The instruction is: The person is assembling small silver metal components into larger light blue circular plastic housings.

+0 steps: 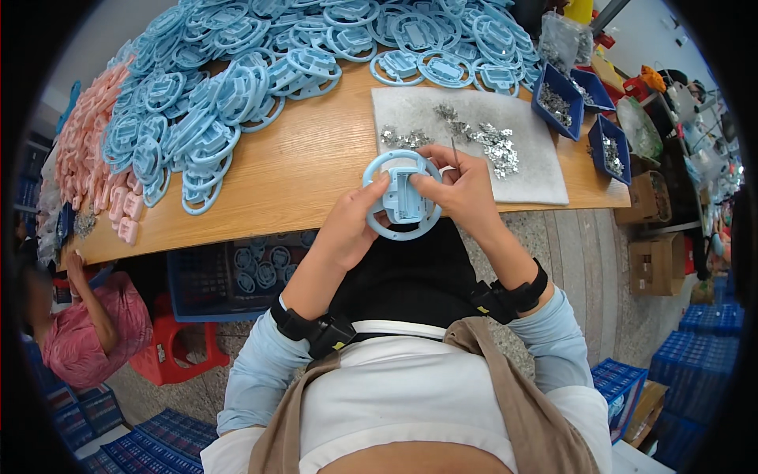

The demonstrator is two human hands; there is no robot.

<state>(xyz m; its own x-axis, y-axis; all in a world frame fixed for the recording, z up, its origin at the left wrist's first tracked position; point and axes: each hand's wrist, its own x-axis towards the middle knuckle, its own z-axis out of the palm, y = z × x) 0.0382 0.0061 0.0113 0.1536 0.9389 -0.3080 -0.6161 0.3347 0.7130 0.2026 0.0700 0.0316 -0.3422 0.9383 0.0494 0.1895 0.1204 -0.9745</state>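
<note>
A light blue plastic part [407, 235], shaped like a toy steering wheel with an open box-like compartment in its middle, is held above my lap at the table's edge. My left hand [349, 225] grips its left side, thumb on the compartment's edge. Around the right side of the ring closes my right hand [467, 193], its thumb pressing at the compartment's top. A thin dark pointed tool [455, 150], perhaps tweezers, sticks up from the right hand's fingers. Beyond, small shiny metal pieces [499, 150] lie in loose heaps on a white foam-like pad [545, 178].
Blue wheel parts [237, 87] are piled across the far and left table, beside pink plastic parts [83, 158]. Blue bins [559, 103] of metal pieces stand at the right. A blue crate [201, 276] sits beneath the table. Another person [95, 332] sits at left near a red stool [174, 347].
</note>
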